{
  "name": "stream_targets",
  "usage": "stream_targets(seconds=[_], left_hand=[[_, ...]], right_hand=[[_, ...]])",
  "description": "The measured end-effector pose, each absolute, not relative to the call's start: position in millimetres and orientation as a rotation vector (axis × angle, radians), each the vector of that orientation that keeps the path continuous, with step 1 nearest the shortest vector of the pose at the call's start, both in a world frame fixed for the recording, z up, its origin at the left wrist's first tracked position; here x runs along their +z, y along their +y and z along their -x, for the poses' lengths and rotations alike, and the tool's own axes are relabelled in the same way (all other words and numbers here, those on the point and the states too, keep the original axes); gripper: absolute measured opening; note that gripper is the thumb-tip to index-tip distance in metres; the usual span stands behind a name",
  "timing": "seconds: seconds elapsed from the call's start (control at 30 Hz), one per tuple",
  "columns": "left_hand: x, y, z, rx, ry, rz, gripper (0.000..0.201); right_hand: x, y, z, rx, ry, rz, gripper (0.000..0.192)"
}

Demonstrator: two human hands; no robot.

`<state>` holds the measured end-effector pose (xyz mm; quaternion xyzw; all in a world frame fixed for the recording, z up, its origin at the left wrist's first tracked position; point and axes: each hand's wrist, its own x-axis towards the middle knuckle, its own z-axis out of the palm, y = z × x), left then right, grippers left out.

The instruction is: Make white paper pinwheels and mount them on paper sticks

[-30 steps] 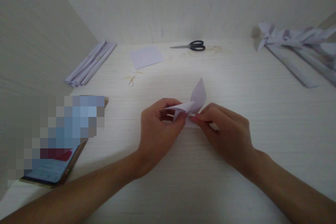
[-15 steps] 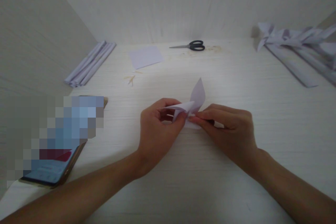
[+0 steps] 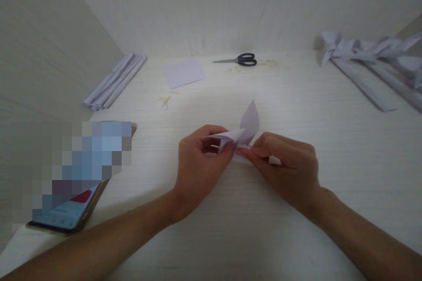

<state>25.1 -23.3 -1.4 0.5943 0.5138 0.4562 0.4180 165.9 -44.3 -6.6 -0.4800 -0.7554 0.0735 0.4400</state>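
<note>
A white paper pinwheel (image 3: 249, 122) with curled blades is held between my two hands, just above the middle of the table. My left hand (image 3: 204, 162) has its thumb pressed near the pinwheel's centre and its fingers behind the curled paper on the left. One pointed blade stands up at the top. My right hand (image 3: 288, 162) pinches at the pinwheel's right side, thumb and forefinger closed close to the centre. Whether anything small sits between those right fingertips cannot be made out.
Scissors (image 3: 245, 59) with black handles lie at the back, beside a square paper sheet (image 3: 183, 73). Small yellowish scraps (image 3: 165, 102) are in front of it. Rolled paper sticks (image 3: 115, 81) lie back left, a phone (image 3: 62, 215) at left, finished pinwheels (image 3: 362, 48) on sticks back right.
My right forefinger has drawn back and bent slightly at the pinwheel's centre. Both hands still hold the paper in nearly the same place; the whole view has shifted a little.
</note>
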Motion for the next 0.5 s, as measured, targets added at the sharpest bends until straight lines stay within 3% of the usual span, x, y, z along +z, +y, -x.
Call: stream_targets(seconds=[0.5], left_hand=[[4.5,-21.3,-25.3,1.219,1.396,-1.449,0.011]], right_hand=[[-6.2,-49.7,-164.7,0.180,-1.923,1.070,0.013]])
